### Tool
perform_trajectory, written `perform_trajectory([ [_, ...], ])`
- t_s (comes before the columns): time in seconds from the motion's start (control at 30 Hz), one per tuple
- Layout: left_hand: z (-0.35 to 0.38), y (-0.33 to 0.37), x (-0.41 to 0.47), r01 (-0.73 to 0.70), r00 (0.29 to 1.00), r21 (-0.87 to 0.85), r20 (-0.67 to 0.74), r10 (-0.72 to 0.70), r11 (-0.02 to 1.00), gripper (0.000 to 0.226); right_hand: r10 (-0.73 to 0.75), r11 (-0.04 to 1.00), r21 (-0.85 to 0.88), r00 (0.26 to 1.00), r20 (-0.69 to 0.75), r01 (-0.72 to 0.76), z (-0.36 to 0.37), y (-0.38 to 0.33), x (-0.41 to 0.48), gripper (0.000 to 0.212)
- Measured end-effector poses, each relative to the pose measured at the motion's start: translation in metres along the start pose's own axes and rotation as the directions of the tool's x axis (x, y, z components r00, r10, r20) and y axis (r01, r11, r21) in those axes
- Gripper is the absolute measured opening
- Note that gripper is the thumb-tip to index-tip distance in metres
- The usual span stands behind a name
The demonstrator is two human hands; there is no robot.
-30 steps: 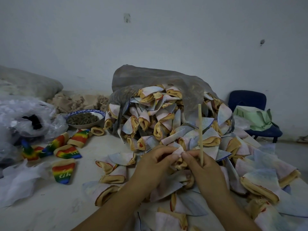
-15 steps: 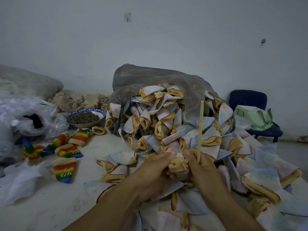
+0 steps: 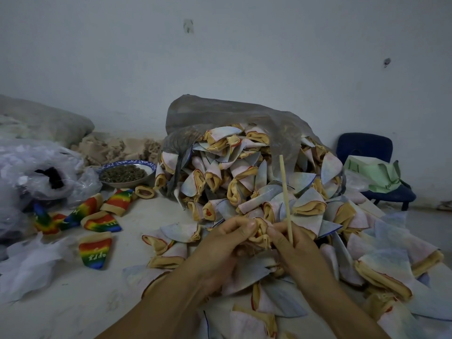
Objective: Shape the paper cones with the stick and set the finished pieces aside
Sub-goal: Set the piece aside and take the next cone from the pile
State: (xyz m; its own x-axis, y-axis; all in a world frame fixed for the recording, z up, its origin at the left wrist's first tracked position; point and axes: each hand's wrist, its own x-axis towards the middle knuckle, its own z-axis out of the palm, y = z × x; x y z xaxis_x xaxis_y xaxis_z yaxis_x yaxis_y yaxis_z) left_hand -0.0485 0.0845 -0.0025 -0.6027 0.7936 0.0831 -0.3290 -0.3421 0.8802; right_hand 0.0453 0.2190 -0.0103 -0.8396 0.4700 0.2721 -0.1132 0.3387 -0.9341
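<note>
Here both hands meet over one cone point(image 3: 260, 233); the left hand point(image 3: 220, 245) pinches its tan rim between thumb and curled fingers, and the right hand point(image 3: 298, 253) pinches the opposite side of that rim, with the stick point(image 3: 285, 199) clamped upright between its fingers, free end pointing up and away from the work. Parking the stick like that seems sensible; it frees the fingertips to tug the mouth open, yet the tool is ready to go down into the opening. The cone is held just in front of the pile of unshaped cones point(image 3: 244, 182), which spills from a grey plastic bag point(image 3: 220, 118) toward the person, so the next piece is within easy reach. Whether the rim is already turned or only being opened I cannot quite tell, since the fingers cover most of it. Well apart on the left lie the rainbow pieces point(image 3: 100, 222), bright side out; I judge these the finished ones, laid away from the pile so the two lots do not mix. Behind them stands a patterned bowl point(image 3: 127, 172) of dark bits, near crumpled clear plastic point(image 3: 36, 167); a blue chair point(image 3: 367, 152) carrying a green bag point(image 3: 374, 174) stands at the far right. Next, probably, the stick goes inside to push the point out.
</note>
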Motion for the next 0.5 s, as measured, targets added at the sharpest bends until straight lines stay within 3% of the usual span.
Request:
perform_trajectory([
  [0.13, -0.001, 0.000, 0.002, 0.017, 0.998, -0.016, -0.068, -0.018, 1.000, 0.017, -0.049, 0.996, -0.079, 0.999, -0.002, 0.049, 0.002, -0.001, 0.000, 0.020],
  [0.23, 0.000, 0.003, 0.003, 0.057, 0.998, -0.076, -0.028, -0.059, 0.995, 0.019, -0.056, 0.993, -0.106, 0.998, -0.006, 0.055, 0.004, -0.004, -0.001, 0.017],
  [0.4, 0.003, 0.005, 0.004, 0.167, 0.986, -0.371, 0.063, -0.155, 0.913, 0.034, 0.023, 0.998, 0.065, 0.999, 0.041, -0.025, 0.016, -0.009, -0.005, 0.029],
  [0.47, 0.006, 0.005, 0.002, 0.126, 0.991, -0.346, -0.005, -0.136, 0.930, 0.024, 0.117, 0.966, 0.223, 0.991, 0.060, -0.128, 0.014, -0.012, -0.004, 0.026],
  [0.5, 0.006, 0.006, 0.002, 0.071, 0.991, -0.210, -0.097, -0.093, 0.975, 0.020, 0.143, 0.953, 0.261, 0.988, 0.052, -0.152, 0.010, -0.012, -0.003, 0.026],
])
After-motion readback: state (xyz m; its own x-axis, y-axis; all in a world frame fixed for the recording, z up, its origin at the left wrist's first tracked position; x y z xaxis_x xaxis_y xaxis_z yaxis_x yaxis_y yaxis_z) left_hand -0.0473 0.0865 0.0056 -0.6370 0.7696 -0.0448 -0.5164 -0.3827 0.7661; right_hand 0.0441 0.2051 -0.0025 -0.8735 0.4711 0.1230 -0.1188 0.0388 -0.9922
